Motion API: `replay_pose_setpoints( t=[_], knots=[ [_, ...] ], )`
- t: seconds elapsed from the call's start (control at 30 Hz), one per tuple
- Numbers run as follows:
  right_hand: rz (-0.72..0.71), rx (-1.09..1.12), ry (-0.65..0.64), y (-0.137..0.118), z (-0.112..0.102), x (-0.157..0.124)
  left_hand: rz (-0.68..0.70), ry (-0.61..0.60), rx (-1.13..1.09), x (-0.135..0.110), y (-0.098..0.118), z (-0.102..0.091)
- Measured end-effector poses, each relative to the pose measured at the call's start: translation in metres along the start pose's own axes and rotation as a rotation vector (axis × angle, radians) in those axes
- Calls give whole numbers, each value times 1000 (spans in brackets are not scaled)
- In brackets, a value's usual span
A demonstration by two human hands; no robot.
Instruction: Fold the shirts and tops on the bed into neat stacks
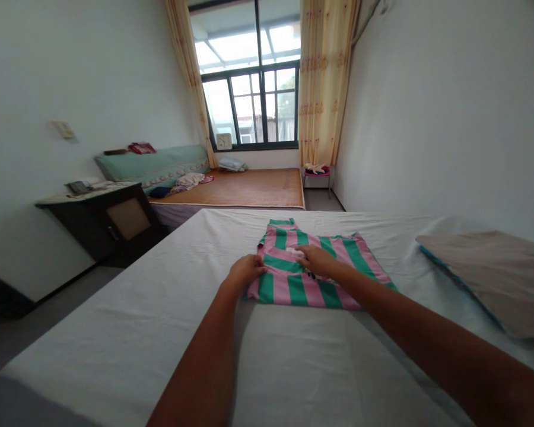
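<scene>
A garment with pink and green stripes, it looks like a shirt, lies partly folded on a white-covered surface. A white and black print shows near its middle, partly under my right hand. My left hand is closed at the garment's left edge, with its fingertips on the folded striped part. My right hand rests on top of the garment near the middle, its thumb and forefinger apart on the cloth. The forearm covers part of the garment's right side.
The white sheet spreads around the garment. At the right lies a folded greyish-beige cloth with a blue edge. Beyond stand a bed with a brown mat, a dark cabinet and a small pink stool by the window.
</scene>
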State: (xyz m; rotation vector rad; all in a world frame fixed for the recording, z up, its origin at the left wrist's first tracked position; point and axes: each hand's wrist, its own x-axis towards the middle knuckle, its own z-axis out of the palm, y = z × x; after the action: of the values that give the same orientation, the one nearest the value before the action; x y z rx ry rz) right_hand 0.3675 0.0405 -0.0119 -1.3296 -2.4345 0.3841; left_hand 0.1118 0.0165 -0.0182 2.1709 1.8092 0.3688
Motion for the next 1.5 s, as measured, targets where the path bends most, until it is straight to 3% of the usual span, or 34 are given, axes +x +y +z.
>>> replay_pose_setpoints(
  t=[0.17,0.33,0.5,0.57,0.63,0.77,0.87,0.97,1.1,1.17,1.3,1.43,1.5],
  knots=[
    [56,39,-34,0,15,43,-7,50,-41,1,-9,5],
    [-14,120,-142,-3,0,56,-80,104,-127,2,-8,8],
    [-218,189,-57,-11,-17,23,59,133,-273,5,-14,10],
    [-360,222,-71,-8,-19,1,106,99,-326,7,-17,9],
    [-409,251,-59,0,-20,-19,137,42,-404,7,-20,8],
    [-224,287,64,20,-15,-35,236,-29,-481,7,-16,9],
    [-132,303,20,26,-2,-26,266,42,-368,8,-6,13],
    [11,367,16,23,11,-9,244,146,-258,9,3,19],
    [282,689,-37,16,17,9,168,104,-320,10,5,23],
    [345,817,-54,13,15,14,113,121,-389,12,4,24],
    [395,888,-14,9,11,16,76,283,-496,16,3,26],
    [480,914,-8,6,14,16,150,174,-377,14,5,26],
    [525,917,-1,6,15,16,118,142,-254,11,7,24]
  ],
)
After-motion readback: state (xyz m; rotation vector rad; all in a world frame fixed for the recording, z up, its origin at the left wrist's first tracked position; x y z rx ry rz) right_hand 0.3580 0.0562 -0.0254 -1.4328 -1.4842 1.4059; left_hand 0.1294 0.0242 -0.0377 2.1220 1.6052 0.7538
